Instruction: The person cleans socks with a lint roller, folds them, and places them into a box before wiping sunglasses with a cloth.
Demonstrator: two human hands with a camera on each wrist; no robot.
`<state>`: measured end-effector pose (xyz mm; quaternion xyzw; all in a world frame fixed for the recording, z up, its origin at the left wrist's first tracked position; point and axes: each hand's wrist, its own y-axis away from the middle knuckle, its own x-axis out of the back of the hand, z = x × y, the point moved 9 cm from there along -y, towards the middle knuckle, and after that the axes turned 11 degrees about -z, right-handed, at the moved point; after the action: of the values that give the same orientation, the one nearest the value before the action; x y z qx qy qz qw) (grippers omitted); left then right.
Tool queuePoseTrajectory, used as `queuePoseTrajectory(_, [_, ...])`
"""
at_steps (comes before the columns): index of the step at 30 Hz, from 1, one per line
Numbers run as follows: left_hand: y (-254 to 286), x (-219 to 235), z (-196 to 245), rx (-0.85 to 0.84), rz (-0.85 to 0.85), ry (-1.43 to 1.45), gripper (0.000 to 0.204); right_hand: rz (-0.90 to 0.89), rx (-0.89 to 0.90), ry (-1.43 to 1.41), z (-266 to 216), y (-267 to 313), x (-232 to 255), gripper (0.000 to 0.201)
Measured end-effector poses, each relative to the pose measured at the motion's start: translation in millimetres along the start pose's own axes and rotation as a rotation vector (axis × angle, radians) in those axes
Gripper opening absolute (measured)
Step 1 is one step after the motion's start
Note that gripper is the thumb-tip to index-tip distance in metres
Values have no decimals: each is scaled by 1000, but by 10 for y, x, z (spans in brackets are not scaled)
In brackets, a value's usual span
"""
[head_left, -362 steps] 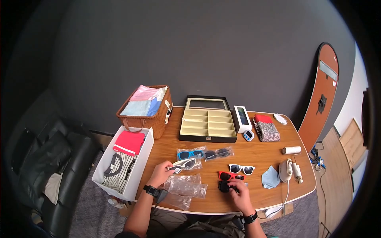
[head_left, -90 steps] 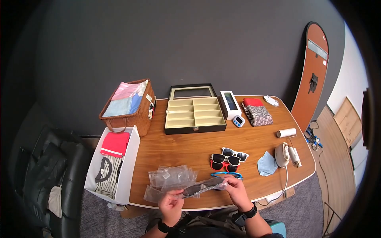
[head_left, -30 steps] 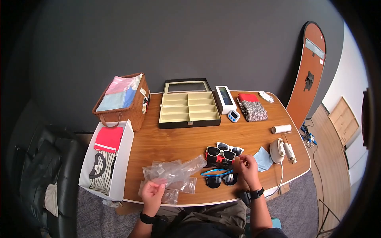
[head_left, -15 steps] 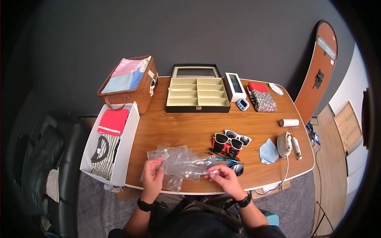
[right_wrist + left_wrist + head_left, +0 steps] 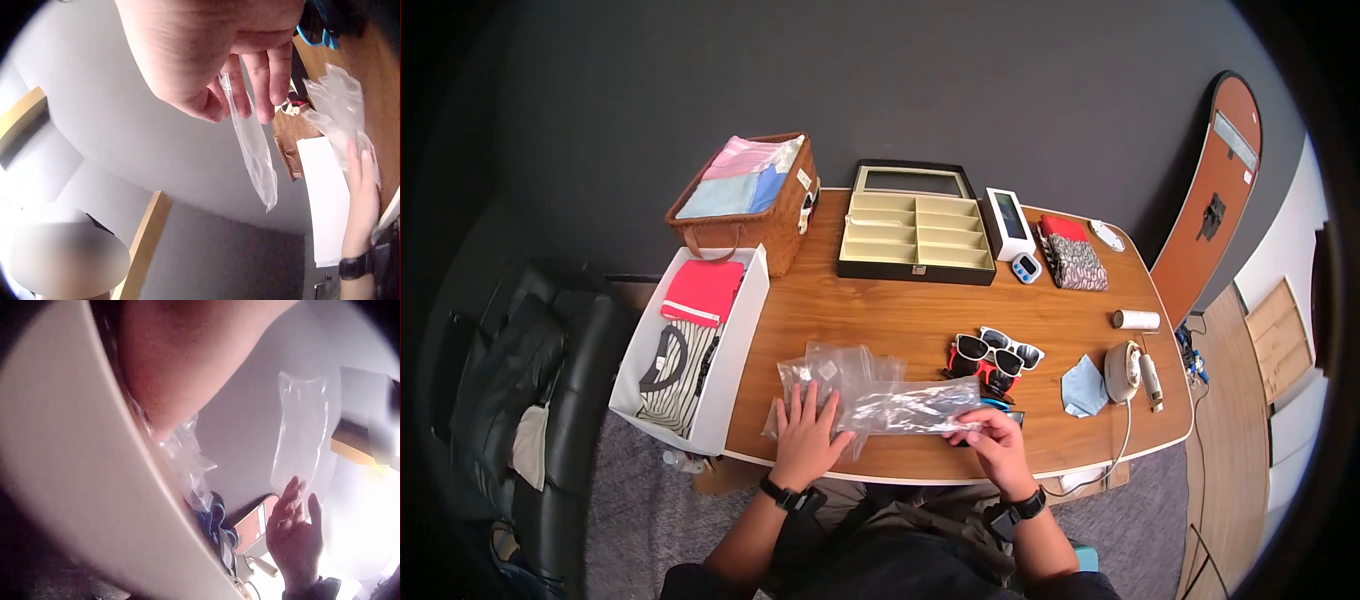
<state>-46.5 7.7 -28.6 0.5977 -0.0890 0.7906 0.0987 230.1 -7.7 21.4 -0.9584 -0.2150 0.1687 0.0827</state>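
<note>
Presumably light, limp and slippery, the clear sleeve [image 5: 912, 408] is sensibly pinched at its end by the right hand [image 5: 999, 446], the left hand [image 5: 808, 438] spread over other sleeves [image 5: 845, 367].

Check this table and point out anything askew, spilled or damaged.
Nothing looks spilled or plainly damaged. The sunglasses look askew: several pairs overlap at odd angles just beyond the right hand. The clear plastic sleeves under the left hand also look untidy, lying in a loose, uneven heap.

Two hands [image 5: 805, 440], one held bag [image 5: 915, 408] (others [image 5: 822, 370] overlap uncountably), two white sunglasses [image 5: 973, 347], one red pair [image 5: 1000, 381]
</note>
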Motion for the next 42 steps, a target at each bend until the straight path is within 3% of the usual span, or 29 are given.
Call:
queuePoseTrajectory(2, [-175, -2, -91, 5, 76, -10, 62, -78, -127, 2, 177, -105, -188, 21])
queuePoseTrajectory(4, [-367, 57, -368, 51, 137, 257, 50, -108, -185, 44, 373, -183, -277, 21])
queuePoseTrajectory(6, [-310, 458, -587, 81, 294, 309, 38, -82, -243, 265, 483, -234, -341, 24])
queuePoseTrajectory(7, [-188, 688, -666, 73, 402, 380, 33, -92, -224, 641, 272, -225, -411, 28])
queuePoseTrajectory(8, [-80, 783, -790, 71, 482, 428, 30, -98, -223, 638, 192, -190, -511, 28])
queuePoseTrajectory(11, [199, 967, -722, 132, 459, 535, 24, 71, -3, 1396, -322, -139, -789, 36])
queuePoseTrajectory(13, [276, 925, -368, 72, 459, 545, 23, -3, 78, 1373, -242, -214, -951, 39])
queuePoseTrajectory(14, [281, 985, -34, -74, 448, 464, 25, -79, 157, 1347, -177, -246, -1068, 42])
queuePoseTrajectory(15, [287, 879, 226, -124, 377, 480, 28, -201, 118, 1327, 36, -316, -1137, 51])
queuePoseTrajectory(16, [242, 772, 489, -215, 281, 384, 36, -206, 120, 1328, 172, -349, -1131, 51])
queuePoseTrajectory(18, [196, 418, 750, -248, 168, 125, 52, -296, 115, 1603, 565, -357, -1163, 65])
queuePoseTrajectory(19, [192, 270, 676, -205, 154, 66, 55, -320, 71, 1676, 805, -337, -1062, 77])
queuePoseTrajectory(23, [255, 128, 0, 90, 116, -154, 62, -321, -15, 1609, 839, -317, -996, 82])
queuePoseTrajectory(24, [303, 171, -275, 236, 142, -190, 62, -320, -17, 1614, 848, -308, -989, 84])
queuePoseTrajectory(26, [418, 212, -714, 353, 306, -193, 58, -307, -20, 1615, 855, -299, -991, 86])
queuePoseTrajectory(27, [378, 397, -579, 349, 305, -196, 58, -296, -9, 1625, 833, -304, -1003, 85])
queuePoseTrajectory(29, [232, 627, -43, 133, 212, -136, 56, -289, 3, 1635, 825, -309, -1005, 83])
queuePoseTrajectory(30, [196, 587, 217, -82, 155, 113, 54, -303, -7, 1637, 852, -308, -994, 84])
queuePoseTrajectory(32, [193, 315, 700, -335, 55, 167, 56, -317, -16, 1640, 871, -310, -987, 85])
queuePoseTrajectory(33, [203, 217, 656, -335, 55, 167, 56, -311, -6, 1627, 859, -308, -988, 85])
queuePoseTrajectory(35, [150, 29, 343, -96, 77, -45, 60, -298, 4, 1613, 838, -302, -981, 85])
queuePoseTrajectory(36, [177, 21, 277, -99, 77, -47, 60, -297, 7, 1618, 836, -295, -987, 85])
queuePoseTrajectory(39, [297, 215, -96, 228, 124, -233, 63, -300, -8, 1626, 851, -286, -989, 84])
queuePoseTrajectory(40, [290, 279, -78, 231, 124, -238, 63, -301, -21, 1631, 866, -300, -989, 84])
queuePoseTrajectory(42, [199, 481, 237, 49, 129, -148, 62, -307, -24, 1635, 858, -311, -998, 84])
